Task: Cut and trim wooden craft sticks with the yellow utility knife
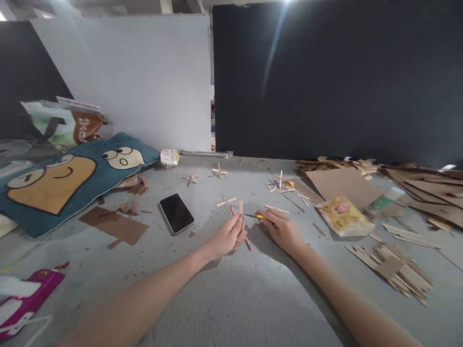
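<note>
My left hand (229, 236) is closed round a short wooden stick (240, 206) that stands upright between its fingertips. A pink pencil (247, 242) lies on the grey table under that hand. My right hand (282, 229) is closed on a thin yellow-handled tool (258, 217), whose dark tip points left at the stick. Several loose wooden sticks (226, 202) lie just beyond both hands.
A black phone (176, 213) lies left of the hands. A blue cartoon cushion (68, 180) and brown card pieces (115, 225) fill the left. A yellow tissue pack (343, 217), a white-green bottle (384, 199) and cardboard stacks (394, 270) sit right.
</note>
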`<state>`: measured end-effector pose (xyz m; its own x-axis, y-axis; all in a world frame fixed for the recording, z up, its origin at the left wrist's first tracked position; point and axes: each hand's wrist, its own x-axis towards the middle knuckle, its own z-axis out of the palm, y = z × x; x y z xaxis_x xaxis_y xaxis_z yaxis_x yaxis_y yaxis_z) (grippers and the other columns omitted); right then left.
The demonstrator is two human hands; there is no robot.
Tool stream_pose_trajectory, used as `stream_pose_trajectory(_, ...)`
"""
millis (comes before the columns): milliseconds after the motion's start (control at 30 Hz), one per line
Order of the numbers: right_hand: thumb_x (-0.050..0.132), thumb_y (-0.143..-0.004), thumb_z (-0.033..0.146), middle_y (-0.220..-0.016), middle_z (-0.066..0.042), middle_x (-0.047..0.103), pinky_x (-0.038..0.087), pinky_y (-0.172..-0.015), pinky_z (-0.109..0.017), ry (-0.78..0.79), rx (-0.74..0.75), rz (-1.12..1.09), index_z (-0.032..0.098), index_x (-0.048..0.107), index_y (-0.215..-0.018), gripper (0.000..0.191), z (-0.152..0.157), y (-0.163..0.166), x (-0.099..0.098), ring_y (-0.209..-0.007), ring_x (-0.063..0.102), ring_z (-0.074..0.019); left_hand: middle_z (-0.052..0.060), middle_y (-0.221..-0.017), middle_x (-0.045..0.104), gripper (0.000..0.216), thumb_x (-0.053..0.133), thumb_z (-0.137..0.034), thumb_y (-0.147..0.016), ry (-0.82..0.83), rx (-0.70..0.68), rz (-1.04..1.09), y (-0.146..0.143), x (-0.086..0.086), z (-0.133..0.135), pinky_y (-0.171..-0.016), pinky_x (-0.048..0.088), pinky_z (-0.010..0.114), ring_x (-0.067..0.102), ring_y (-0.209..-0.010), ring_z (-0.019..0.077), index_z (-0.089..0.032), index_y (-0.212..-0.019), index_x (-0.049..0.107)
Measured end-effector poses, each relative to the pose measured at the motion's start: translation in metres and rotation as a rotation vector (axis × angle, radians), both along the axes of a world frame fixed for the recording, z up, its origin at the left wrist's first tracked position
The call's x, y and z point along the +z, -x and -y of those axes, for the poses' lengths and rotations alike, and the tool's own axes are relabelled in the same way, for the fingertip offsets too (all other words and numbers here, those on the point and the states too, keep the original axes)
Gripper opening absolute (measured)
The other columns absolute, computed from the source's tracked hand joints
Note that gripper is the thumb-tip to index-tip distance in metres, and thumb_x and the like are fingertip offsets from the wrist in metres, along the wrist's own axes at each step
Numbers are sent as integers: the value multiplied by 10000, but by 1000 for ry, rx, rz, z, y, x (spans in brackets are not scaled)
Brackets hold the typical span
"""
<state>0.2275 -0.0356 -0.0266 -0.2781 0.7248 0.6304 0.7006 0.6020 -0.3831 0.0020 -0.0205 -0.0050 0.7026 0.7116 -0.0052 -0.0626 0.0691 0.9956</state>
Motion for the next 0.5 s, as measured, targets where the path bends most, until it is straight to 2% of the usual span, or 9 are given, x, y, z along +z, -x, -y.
stream_pose_trajectory(233,442,-1092,302,-920,-72,705,559,-733,-322,19,-13,13,240,684,-1176,264,0,5,-1,-830,701,-230,-127,-535,275,401,399,-593,-1046,8,17,-46,-1,0,0,-415,167,233,157,-385,64,-248,-847,363)
stream_pose_trajectory(500,414,-1105,323,-893,-70,696,552,-730,-312,-40,4,35,230,683,-1156,289,-5,0,3,-804,683,-221,-126,-522,260,425,435,-615,-1025,40,14,99,-2,-1,-5,-391,186,205,127,-422,82,-250,-817,367)
